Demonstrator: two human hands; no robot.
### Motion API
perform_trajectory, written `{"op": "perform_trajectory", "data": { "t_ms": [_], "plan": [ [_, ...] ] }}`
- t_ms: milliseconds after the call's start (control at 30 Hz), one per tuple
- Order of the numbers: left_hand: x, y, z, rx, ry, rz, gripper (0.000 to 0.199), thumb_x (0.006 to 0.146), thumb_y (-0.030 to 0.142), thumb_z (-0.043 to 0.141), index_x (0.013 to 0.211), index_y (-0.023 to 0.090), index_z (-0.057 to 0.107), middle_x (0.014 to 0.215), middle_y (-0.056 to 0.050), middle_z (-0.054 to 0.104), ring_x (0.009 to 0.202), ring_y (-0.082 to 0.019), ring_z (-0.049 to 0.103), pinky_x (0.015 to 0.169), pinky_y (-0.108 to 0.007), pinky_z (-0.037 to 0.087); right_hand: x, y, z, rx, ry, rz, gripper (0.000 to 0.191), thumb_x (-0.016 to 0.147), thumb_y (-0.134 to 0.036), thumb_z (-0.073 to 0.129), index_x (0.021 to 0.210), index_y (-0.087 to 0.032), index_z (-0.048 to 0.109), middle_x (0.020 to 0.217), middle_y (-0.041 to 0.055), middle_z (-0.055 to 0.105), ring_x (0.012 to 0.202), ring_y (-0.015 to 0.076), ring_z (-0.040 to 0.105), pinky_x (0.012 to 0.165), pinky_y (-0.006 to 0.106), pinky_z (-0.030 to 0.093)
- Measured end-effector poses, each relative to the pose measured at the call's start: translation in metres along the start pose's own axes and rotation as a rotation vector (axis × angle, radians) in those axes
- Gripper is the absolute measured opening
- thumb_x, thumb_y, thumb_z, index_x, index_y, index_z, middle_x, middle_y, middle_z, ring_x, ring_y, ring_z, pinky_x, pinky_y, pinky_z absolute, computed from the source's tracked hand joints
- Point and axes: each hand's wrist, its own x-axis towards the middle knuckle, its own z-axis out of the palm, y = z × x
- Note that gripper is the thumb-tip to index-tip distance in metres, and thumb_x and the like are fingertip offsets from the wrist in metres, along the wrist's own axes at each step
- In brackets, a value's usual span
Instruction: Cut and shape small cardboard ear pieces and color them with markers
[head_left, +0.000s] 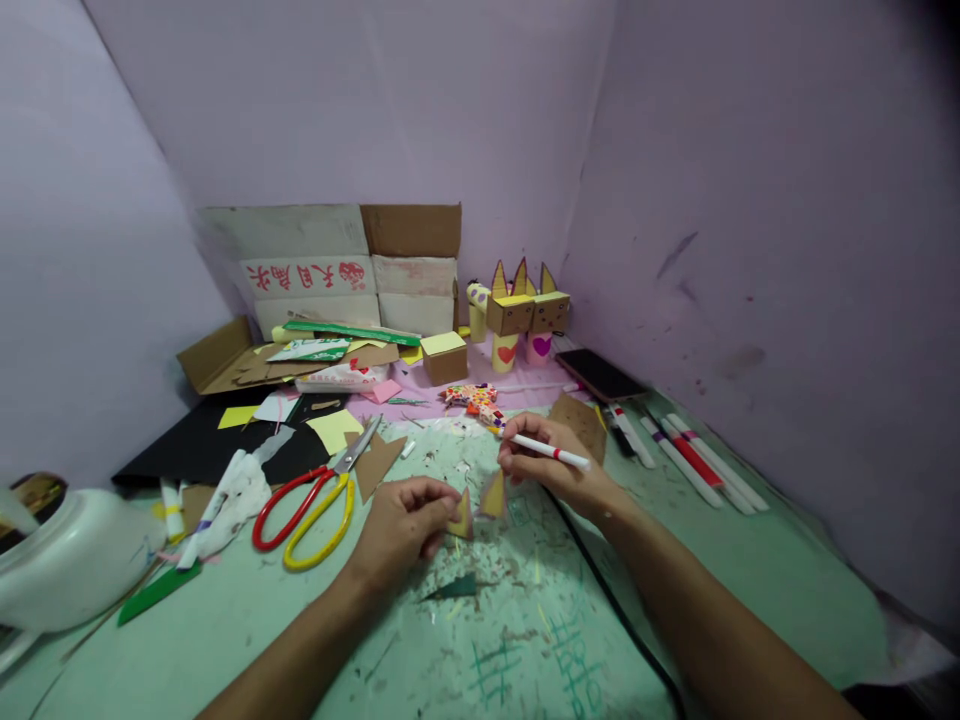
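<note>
My left hand (409, 525) pinches a small yellow triangle (461, 520) with a darker edge, of paper or cardboard. A white marker (551, 452) with a red band lies in my right hand (551, 455), its fingers closed around it. Just below those fingertips is a second yellow triangle (493, 496); whether they touch it I cannot tell. Left of my left hand lie scissors (322, 490) with one red and one yellow handle, their blades partly over a brown cardboard scrap (380, 463). A dark green triangular scrap (454, 588) sits on the table nearer to me.
Cardboard figures (512, 318) with pointed ears stand at the back, beside a small cardboard box (444, 362). Several markers (701, 465) and a phone (600, 374) lie at the right. A black cable (600, 580) crosses the green table (810, 590). A white pot (75, 560) stands far left.
</note>
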Motion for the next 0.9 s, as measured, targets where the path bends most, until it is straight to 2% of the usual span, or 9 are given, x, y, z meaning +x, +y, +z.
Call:
{"op": "perform_trajectory", "data": {
  "t_ms": [100,233,500,567,633,733,800,900],
  "plan": [
    [-0.002,0.0,0.005,0.036,-0.099,-0.026,0.025,0.059,0.036,0.062,0.062,0.012,0.063,0.05,-0.001,0.056,0.033,-0.005,0.034,0.035,-0.02,0.021,-0.001,0.0,0.008,0.066,0.003,0.05,0.026,0.061,-0.021,0.066,0.082,-0.019,0.05,0.066,-0.0033,0.059,0.051,0.0091,0.052,0.048,0.021,0.045],
    [-0.003,0.0,0.006,0.131,-0.098,-0.027,0.022,0.058,0.034,0.061,0.055,0.013,0.06,0.039,0.004,0.044,0.035,-0.005,0.031,0.037,-0.02,0.02,-0.002,0.003,0.013,0.057,-0.024,0.047,0.026,0.06,-0.019,0.067,0.081,-0.018,0.05,0.066,-0.0032,0.06,0.05,0.0081,0.051,0.046,0.02,0.045],
    [-0.002,-0.002,0.006,0.217,-0.115,-0.028,0.016,0.055,0.029,0.057,0.052,0.014,0.058,0.038,0.006,0.041,0.037,-0.006,0.031,0.039,-0.021,0.022,-0.003,0.009,0.017,0.036,-0.072,0.023,0.022,0.065,-0.021,0.068,0.083,-0.017,0.054,0.066,-0.0022,0.061,0.051,0.0088,0.054,0.047,0.021,0.046],
    [-0.002,-0.003,0.008,0.221,-0.093,-0.042,0.015,0.054,0.029,0.056,0.051,0.014,0.058,0.038,0.006,0.041,0.037,-0.006,0.031,0.039,-0.021,0.021,-0.003,0.006,0.016,0.013,0.009,0.019,0.022,0.069,-0.027,0.067,0.087,-0.017,0.059,0.069,0.0003,0.064,0.057,0.0116,0.058,0.049,0.022,0.048],
    [-0.001,-0.004,0.009,0.203,-0.055,-0.054,0.015,0.054,0.029,0.056,0.051,0.014,0.058,0.037,0.005,0.041,0.036,-0.006,0.03,0.039,-0.022,0.02,-0.003,0.002,0.013,0.025,0.166,-0.008,0.025,0.074,-0.035,0.064,0.09,-0.017,0.063,0.069,0.0019,0.065,0.06,0.0131,0.06,0.05,0.023,0.048],
    [0.0,-0.004,0.01,0.188,-0.013,-0.078,0.016,0.057,0.029,0.055,0.054,0.014,0.059,0.036,0.005,0.041,0.035,-0.007,0.031,0.039,-0.022,0.02,-0.007,0.0,0.011,0.032,0.346,-0.085,0.029,0.079,-0.042,0.057,0.082,-0.015,0.068,0.055,-0.0009,0.058,0.047,0.0099,0.052,0.046,0.022,0.042],
    [0.002,-0.004,0.01,0.23,-0.009,-0.1,0.015,0.057,0.027,0.054,0.055,0.013,0.06,0.037,0.005,0.04,0.036,-0.007,0.031,0.04,-0.022,0.02,-0.013,0.002,0.013,-0.041,0.358,-0.122,0.032,0.08,-0.042,0.055,0.073,-0.014,0.068,0.045,-0.0031,0.05,0.041,0.0083,0.045,0.043,0.022,0.037],
    [0.004,-0.004,0.012,0.367,-0.006,-0.117,0.012,0.056,0.02,0.053,0.049,0.013,0.057,0.038,0.006,0.037,0.04,-0.006,0.029,0.042,-0.022,0.02,-0.024,0.01,0.018,-0.134,0.307,-0.11,0.029,0.08,-0.04,0.056,0.067,-0.015,0.064,0.042,-0.0037,0.047,0.041,0.0085,0.043,0.043,0.022,0.033]
  ]
}}
